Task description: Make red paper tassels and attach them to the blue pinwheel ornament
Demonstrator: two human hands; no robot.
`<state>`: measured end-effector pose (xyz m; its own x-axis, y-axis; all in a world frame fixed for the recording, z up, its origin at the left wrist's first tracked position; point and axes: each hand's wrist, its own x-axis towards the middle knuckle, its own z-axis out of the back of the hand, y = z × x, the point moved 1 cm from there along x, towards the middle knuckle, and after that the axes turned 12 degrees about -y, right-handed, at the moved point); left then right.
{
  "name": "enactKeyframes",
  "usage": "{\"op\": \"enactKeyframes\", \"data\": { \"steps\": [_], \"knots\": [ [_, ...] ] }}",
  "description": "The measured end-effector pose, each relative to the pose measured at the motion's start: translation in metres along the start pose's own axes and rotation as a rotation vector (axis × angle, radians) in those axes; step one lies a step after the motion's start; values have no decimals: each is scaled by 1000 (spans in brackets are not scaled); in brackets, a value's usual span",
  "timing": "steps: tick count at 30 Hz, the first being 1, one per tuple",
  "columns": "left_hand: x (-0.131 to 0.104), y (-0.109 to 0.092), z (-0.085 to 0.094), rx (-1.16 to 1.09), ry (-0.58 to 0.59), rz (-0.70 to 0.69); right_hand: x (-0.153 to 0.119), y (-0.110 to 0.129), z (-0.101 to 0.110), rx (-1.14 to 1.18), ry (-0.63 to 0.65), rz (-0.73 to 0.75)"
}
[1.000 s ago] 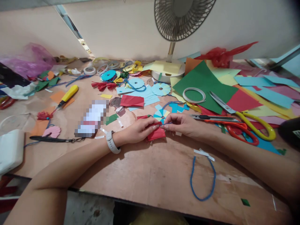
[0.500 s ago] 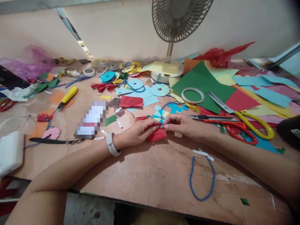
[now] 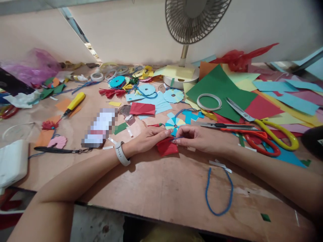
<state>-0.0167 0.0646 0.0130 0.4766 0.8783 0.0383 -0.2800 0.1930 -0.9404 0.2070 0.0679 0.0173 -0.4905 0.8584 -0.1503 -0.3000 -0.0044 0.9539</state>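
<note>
A small piece of red paper [image 3: 167, 149] is held between my two hands over the middle of the table. My left hand [image 3: 149, 137] grips its upper left edge, fingers together and thumb along the top. My right hand [image 3: 193, 136] pinches the upper right corner between thumb and forefinger. Just behind them lies a blue and yellow paper rosette [image 3: 174, 125], partly hidden by my fingers. A blue cord loop [image 3: 219, 212] with white tape strips [image 3: 220, 165] at its ends rests in front of my right forearm.
To the right lie yellow-handled scissors [image 3: 292, 143], orange-handled scissors [image 3: 274, 150], a box cutter [image 3: 227, 126], a tape roll [image 3: 209, 102] and coloured paper sheets [image 3: 222, 89]. A phone [image 3: 101, 127] and yellow cutter [image 3: 75, 103] lie left. A fan [image 3: 198, 20] stands at the back.
The red paper has turned flatter and shows more of its face below my fingers. My left thumb has shifted along its top edge. The view has moved slightly.
</note>
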Motion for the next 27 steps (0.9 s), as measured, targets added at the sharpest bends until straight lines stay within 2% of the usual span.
{"op": "enactKeyframes", "data": {
  "steps": [6, 11, 18, 27],
  "knots": [
    [2, -2, -1, -51, 30, -4, -3, 8, -1, -50, 8, -8],
    [3, 1, 0, -55, 38, -18, -3, 6, -1, -51, -18, -8],
    [5, 5, 2, -67, 109, -13, -2, 5, -1, -49, -7, -57],
    [5, 10, 4, -166, 170, 32, -3, 6, -1, -34, -2, -4]
  ]
}}
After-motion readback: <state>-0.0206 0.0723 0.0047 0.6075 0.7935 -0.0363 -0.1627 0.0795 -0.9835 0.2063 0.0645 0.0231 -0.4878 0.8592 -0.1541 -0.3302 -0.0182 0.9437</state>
